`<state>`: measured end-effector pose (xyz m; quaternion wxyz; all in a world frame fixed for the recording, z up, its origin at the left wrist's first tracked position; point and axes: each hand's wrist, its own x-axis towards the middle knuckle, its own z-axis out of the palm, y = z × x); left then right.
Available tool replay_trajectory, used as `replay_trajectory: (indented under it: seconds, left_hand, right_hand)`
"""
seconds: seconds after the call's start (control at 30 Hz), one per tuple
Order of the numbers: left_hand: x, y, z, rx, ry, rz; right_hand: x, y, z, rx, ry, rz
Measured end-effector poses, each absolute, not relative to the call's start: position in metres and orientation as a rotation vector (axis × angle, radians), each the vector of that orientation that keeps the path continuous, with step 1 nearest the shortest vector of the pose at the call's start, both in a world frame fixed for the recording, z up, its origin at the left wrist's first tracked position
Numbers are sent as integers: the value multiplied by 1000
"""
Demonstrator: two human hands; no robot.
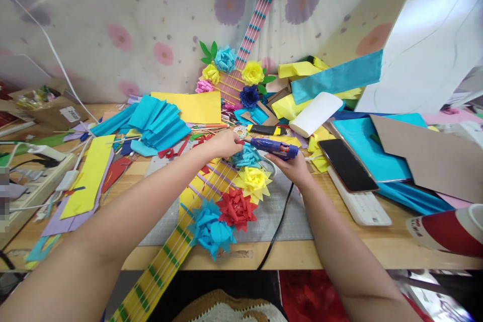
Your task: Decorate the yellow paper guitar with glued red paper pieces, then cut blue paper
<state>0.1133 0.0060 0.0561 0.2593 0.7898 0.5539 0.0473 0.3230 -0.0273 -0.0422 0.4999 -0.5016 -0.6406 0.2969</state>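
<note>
One yellow guitar runs from the middle of the frame to its lower left. We judge it light and fairly stiff, best taken by the long sides of its neck. The blue flower, lower centre, looks soft and easily crushed, so we would support it from beneath; the red flower and yellow flower, up and to the right, seem just as delicate. Right of centre, our right hand holds the gun, probably hard, smooth plastic with a hot tip, so its rear is the place to grasp. Our left hand bunches its fingers beside that tip; whether they pinch the red piece there, we cannot tell.
</note>
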Motion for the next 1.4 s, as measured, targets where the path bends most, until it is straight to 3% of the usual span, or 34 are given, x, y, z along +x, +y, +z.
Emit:
replay_trajectory:
  seconds: [0.57, 0.93, 1.1, 1.4]
  left_hand:
    - [109, 10, 55, 2115, 1521, 225]
    - [105, 8, 56, 1617, 1371, 479]
    - [84, 1, 65, 1330, 1298, 633]
    - [15, -25, 81, 1487, 1623, 666]
  right_hand:
    - [324, -26, -44, -1218, -1557, 683]
    - [327, -21, -43, -1275, -1374, 547]
    - [334, -14, -45, -1447, -1167, 525]
    - [344, -2, -69, -1474, -1103, 557]
